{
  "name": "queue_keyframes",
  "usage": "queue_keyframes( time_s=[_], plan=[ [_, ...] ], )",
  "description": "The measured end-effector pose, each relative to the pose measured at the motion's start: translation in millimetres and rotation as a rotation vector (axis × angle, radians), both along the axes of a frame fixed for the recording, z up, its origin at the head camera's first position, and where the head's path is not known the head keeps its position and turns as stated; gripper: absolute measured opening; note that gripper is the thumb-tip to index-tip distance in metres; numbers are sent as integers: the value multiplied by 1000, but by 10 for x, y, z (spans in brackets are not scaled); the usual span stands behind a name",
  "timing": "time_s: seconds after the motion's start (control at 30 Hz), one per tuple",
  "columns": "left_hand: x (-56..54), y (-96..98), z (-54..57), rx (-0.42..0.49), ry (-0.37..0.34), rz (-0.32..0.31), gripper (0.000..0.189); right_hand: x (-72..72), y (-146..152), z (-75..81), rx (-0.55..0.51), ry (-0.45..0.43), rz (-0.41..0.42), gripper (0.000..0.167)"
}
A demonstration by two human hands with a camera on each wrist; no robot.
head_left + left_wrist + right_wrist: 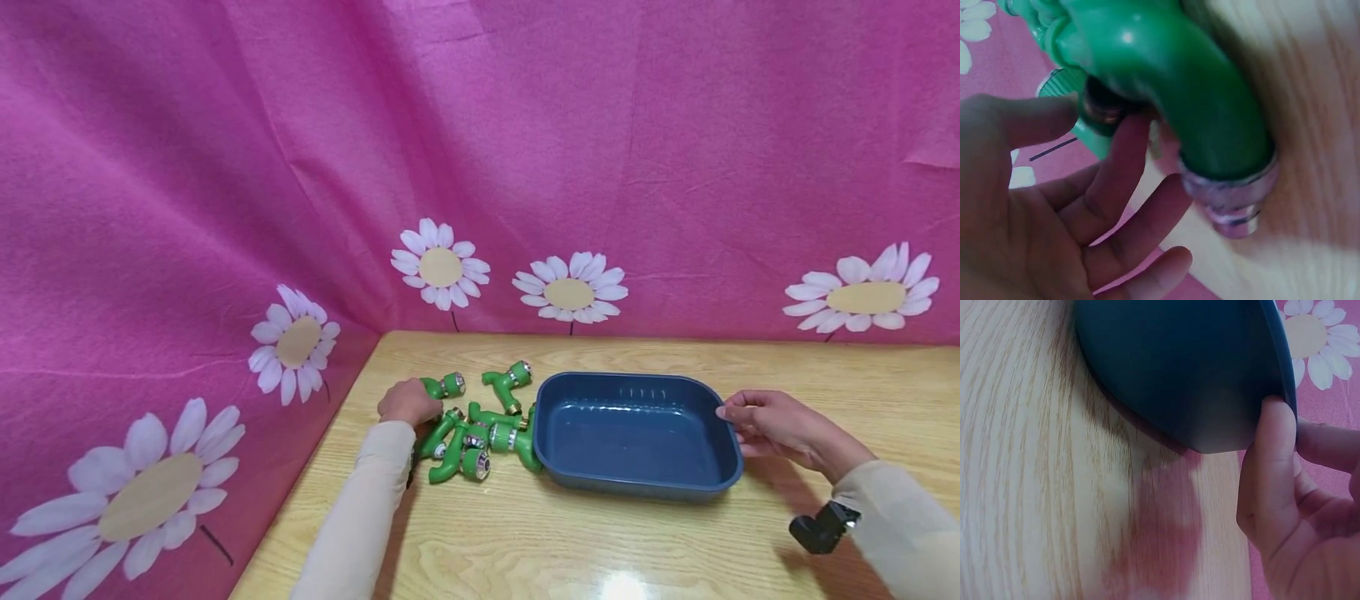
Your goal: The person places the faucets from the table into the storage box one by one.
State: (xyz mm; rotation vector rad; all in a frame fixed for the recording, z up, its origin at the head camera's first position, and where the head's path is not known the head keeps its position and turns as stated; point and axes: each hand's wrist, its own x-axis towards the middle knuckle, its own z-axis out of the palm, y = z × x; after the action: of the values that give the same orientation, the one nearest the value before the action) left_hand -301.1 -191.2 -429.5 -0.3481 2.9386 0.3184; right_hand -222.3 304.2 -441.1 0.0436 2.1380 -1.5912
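At the left of the table, my left hand reaches into a group of green plastic taps. In the left wrist view its thumb and index finger pinch the dark threaded end of a green tap. Close beside the fingers, a larger-looking green spout ends in a silvery collar. My right hand holds the right rim of a dark blue rectangular tub. The right wrist view has the thumb and fingers on either side of the tub's edge. Bare floor shows inside the tub.
Several more taps lie loose left of the tub, among them one at the back and one at the front. The wooden table meets a pink flowered cloth behind and at the left.
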Motion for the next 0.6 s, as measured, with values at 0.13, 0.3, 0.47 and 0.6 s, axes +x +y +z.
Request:
queue_keyframes(
  time_s=[0.13,0.3,0.47,0.6],
  plan=[
    [-28,-17,31,23,120,-74,26,0,0,6,-7,1,3,13],
    [-77,-36,31,80,195,-327,33,-8,6,-10,-23,-1,4,12],
    [-77,-38,40,142,41,-374,60,-13,8,-37,-29,-1,4,13],
    [-79,-51,41,161,-43,-377,70,-12,26,-38,-35,7,10,13]
  ],
)
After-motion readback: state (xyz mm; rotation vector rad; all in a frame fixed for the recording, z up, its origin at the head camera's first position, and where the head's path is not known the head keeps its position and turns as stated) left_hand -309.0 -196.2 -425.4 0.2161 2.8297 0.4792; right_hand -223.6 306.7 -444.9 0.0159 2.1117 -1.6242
